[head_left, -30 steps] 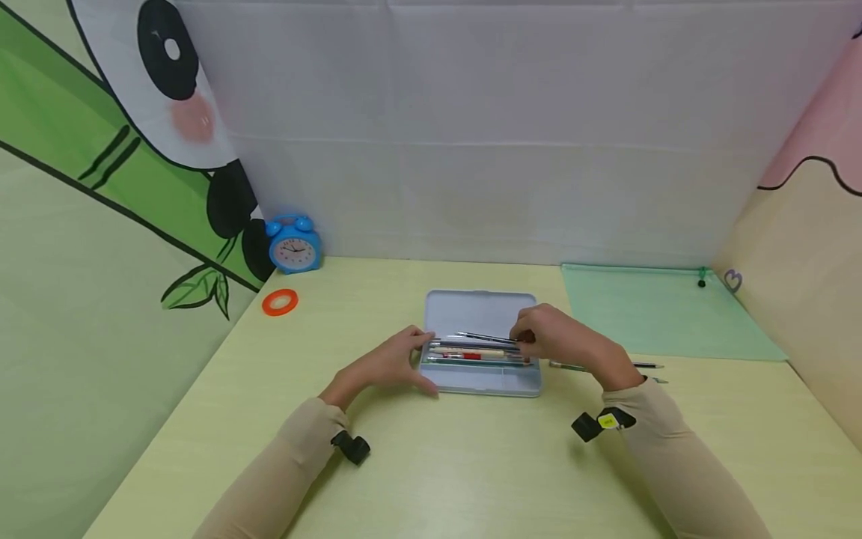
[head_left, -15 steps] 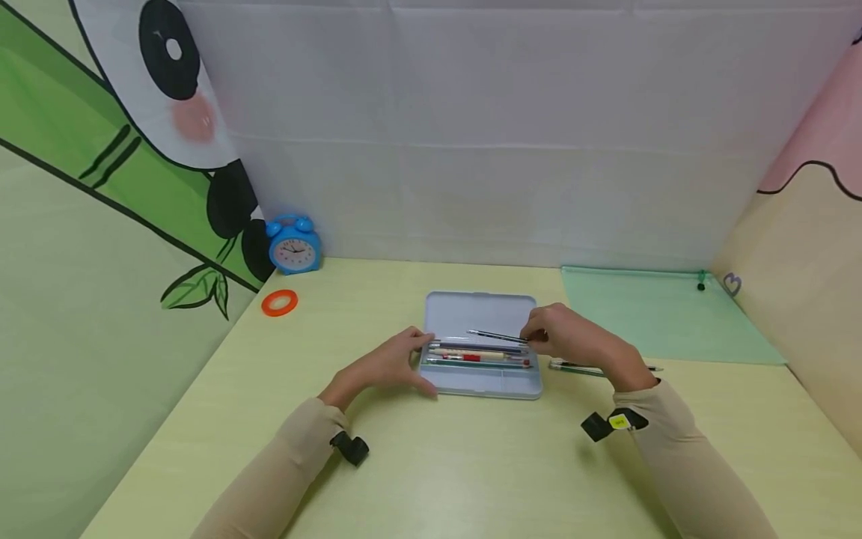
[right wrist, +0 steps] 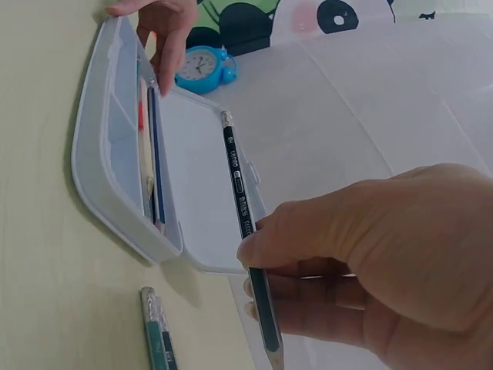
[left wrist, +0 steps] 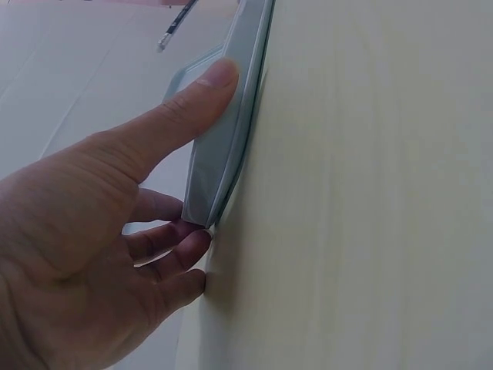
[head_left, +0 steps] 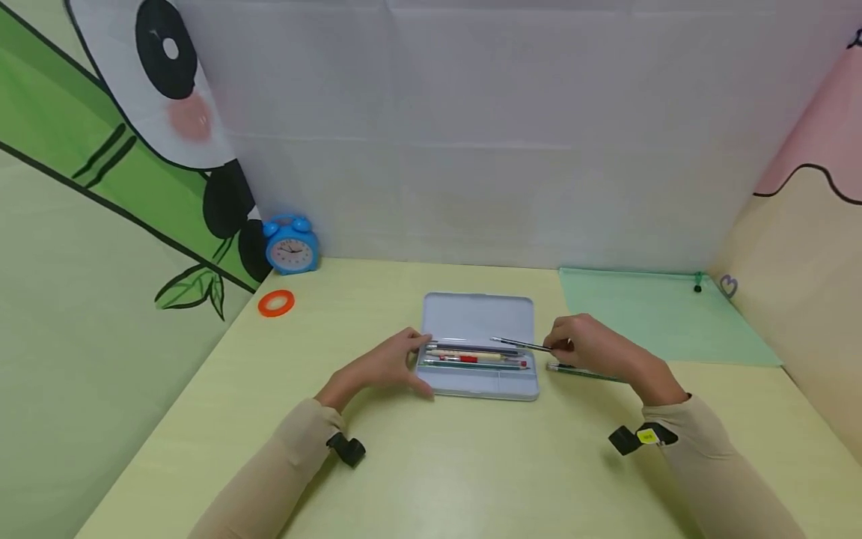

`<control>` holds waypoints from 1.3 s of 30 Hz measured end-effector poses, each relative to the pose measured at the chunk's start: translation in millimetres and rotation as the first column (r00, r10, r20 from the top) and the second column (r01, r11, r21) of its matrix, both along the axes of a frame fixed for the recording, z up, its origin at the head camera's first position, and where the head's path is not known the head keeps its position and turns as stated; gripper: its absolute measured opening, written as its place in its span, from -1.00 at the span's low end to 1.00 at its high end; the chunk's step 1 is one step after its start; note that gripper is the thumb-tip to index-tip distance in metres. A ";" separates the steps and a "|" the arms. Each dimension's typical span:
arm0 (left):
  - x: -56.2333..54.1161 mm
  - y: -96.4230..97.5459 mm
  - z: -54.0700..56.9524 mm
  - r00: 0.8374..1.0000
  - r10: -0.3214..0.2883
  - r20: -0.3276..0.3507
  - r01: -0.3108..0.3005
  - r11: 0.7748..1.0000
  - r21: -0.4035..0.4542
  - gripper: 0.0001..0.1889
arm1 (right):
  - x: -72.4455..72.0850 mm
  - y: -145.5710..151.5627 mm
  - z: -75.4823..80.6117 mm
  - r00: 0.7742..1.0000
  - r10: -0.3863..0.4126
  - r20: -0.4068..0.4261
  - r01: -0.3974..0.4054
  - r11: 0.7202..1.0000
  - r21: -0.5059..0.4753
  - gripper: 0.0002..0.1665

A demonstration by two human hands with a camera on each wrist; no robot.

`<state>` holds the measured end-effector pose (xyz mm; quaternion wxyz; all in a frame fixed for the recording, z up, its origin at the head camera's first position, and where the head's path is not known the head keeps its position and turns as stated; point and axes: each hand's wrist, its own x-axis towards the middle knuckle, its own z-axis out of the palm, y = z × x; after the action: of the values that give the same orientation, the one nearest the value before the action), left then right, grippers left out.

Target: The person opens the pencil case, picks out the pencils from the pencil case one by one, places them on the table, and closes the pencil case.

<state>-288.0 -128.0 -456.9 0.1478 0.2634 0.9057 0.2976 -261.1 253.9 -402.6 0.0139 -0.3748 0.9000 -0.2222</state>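
Note:
A pale plastic pencil case (head_left: 480,314) lies open on the table, its lid folded back. Several pencils (head_left: 474,358) and a red-banded one rest in its tray. My left hand (head_left: 387,367) grips the case's left end, thumb on the front wall and fingers round the corner, as the left wrist view shows. Between thumb and fingers, my right hand (head_left: 599,348) pinches a dark green pencil (right wrist: 240,185) with a metal-capped end. That pencil is raised, its capped end still over the case. Under the right hand, two more pencils (right wrist: 154,327) lie on the table, partly hidden in the head view.
A blue alarm clock (head_left: 292,247) stands at the back left corner, with an orange ring (head_left: 262,305) in front of it. At the back right lies a flat green zip pouch (head_left: 660,314). A white cloth wall (head_left: 471,150) closes off the rear.
My right hand has moved right, drawing the dark green pencil from over the case to past its right edge. The left hand stays at the case's left end.

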 end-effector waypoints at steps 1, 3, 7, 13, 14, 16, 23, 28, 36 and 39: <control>0.4 -0.6 -0.1 1.000 -0.006 -0.002 0.006 1.000 0.001 0.20 | 1.4 3.0 -1.8 1.000 0.002 0.004 -0.002 1.000 0.003 -0.82; 1.4 -1.1 -0.1 1.000 -0.018 -0.008 0.018 1.000 0.005 0.19 | 3.3 9.3 -4.0 1.000 -0.005 0.007 0.005 1.000 0.014 -0.83; 3.0 -0.8 -1.0 0.999 -0.033 -0.025 0.033 0.999 0.006 0.18 | 5.7 20.7 1.0 0.998 -0.049 0.027 0.048 0.998 0.042 -0.85; 5.4 -0.3 -1.1 1.000 -0.018 -0.017 0.018 1.000 -0.005 0.17 | 8.9 42.3 9.8 0.984 -0.118 0.135 0.107 0.991 0.084 -0.84; 5.4 -0.5 -1.4 1.000 -0.017 -0.019 0.017 1.000 -0.009 0.17 | 9.0 45.6 10.0 0.981 -0.123 0.151 0.111 0.990 0.088 -0.86; 4.9 -0.9 -2.1 1.000 -0.015 -0.021 0.014 1.000 -0.012 0.18 | 8.2 51.3 9.1 0.976 -0.131 0.175 0.114 0.988 0.104 -0.87; 5.1 -2.1 0.5 1.000 -0.017 -0.024 0.017 1.000 0.001 0.18 | 0.9 59.8 5.2 0.968 -0.129 0.217 0.101 0.985 0.137 -0.81; 4.3 -2.2 1.1 1.000 -0.007 -0.014 0.007 1.000 0.001 0.17 | -1.1 63.0 1.9 0.955 -0.146 0.259 0.107 0.982 0.157 -0.78; 4.7 -1.9 2.0 1.000 0.006 0.004 -0.006 1.000 0.018 0.18 | -2.0 64.3 -4.3 0.933 -0.185 0.308 0.130 0.973 0.190 -0.75; 4.7 -2.1 2.1 1.000 0.009 0.007 -0.009 1.000 0.026 0.18 | -2.4 63.8 -4.7 0.921 -0.217 0.324 0.150 0.964 0.219 -0.71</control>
<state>-283.4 -130.1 -454.8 0.1461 0.2601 0.9024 0.3109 -263.4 317.6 -407.4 0.1859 -0.2407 0.9318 -0.1979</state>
